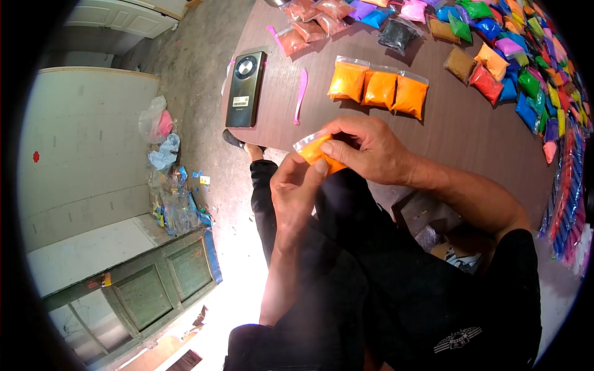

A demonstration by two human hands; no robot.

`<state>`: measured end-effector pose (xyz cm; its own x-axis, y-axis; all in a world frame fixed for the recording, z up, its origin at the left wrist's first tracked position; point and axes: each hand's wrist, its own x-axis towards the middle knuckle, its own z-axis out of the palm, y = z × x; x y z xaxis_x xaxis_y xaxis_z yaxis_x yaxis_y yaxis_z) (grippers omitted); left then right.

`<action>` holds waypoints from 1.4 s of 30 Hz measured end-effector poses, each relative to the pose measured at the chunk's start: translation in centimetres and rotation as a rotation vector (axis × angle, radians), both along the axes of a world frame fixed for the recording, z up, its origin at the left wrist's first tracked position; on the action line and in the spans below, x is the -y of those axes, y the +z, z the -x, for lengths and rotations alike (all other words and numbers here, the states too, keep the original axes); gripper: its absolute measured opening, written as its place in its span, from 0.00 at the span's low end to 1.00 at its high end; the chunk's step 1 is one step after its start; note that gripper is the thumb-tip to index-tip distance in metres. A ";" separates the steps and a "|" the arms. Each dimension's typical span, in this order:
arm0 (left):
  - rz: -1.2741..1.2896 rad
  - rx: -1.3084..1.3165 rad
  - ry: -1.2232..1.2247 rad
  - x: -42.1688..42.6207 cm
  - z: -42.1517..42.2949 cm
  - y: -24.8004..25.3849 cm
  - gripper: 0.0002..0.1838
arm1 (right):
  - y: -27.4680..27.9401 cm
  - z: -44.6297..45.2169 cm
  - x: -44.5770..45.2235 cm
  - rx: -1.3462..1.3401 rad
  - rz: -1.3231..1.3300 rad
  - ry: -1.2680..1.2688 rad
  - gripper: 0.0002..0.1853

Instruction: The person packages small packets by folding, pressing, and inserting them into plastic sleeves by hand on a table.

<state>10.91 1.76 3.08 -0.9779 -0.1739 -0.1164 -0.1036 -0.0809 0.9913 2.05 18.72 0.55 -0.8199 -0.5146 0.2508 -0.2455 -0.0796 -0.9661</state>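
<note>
A small clear zip bag of orange material (pixel 315 148) is pinched between both hands, just off the table's near edge. My left hand (pixel 297 185) grips its lower left side, thumb on the front. My right hand (pixel 368 151) holds its upper right side, thumb pressed on the orange part. The bag's clear top strip points to the upper left. Beyond my hands, three filled orange bags (pixel 378 88) lie side by side on the brown table (pixel 309 80). A pink plastic stick (pixel 301 96) lies to their left.
A dark phone (pixel 246 89) lies at the table's left edge. Reddish-brown bags (pixel 307 28) and a black bag (pixel 399 35) are at the back. Many coloured bags (pixel 526 80) cover the right side. Plastic wrappers (pixel 176 204) are heaped beyond the table at left.
</note>
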 end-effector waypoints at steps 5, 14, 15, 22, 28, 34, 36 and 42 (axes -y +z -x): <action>-0.019 0.059 0.004 -0.6 0.0 -0.3 0.13 | -0.1 0.1 -0.2 0.081 0.003 0.019 0.13; -0.038 0.040 0.007 -0.2 -0.2 -0.4 0.13 | 0.5 0.0 -0.3 0.020 -0.034 0.038 0.13; -0.024 0.059 -0.002 -0.3 -0.2 -0.3 0.13 | 0.3 0.0 -0.2 0.010 -0.036 0.030 0.11; -0.029 0.052 0.004 -0.4 -0.1 -1.2 0.14 | 0.5 0.0 -0.2 0.060 -0.027 0.003 0.15; 0.053 0.077 -0.026 0.0 -0.4 -0.9 0.14 | 0.4 0.0 -0.2 0.068 -0.017 0.020 0.15; -0.011 0.064 0.050 -0.1 -0.1 0.0 0.11 | 0.2 0.0 -0.2 0.009 -0.025 0.007 0.14; -0.036 0.022 0.047 0.1 -0.2 -0.7 0.10 | 0.5 0.1 -0.2 -0.030 -0.054 0.030 0.13; -0.026 -0.055 -0.037 1.0 -0.4 -1.3 0.11 | 1.0 0.1 -0.4 0.034 -0.036 0.055 0.12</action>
<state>11.36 0.74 1.80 -0.9886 -0.1350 -0.0667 -0.0529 -0.1039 0.9932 1.96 19.09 1.58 -0.7977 -0.5675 0.2039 -0.2086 -0.0576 -0.9763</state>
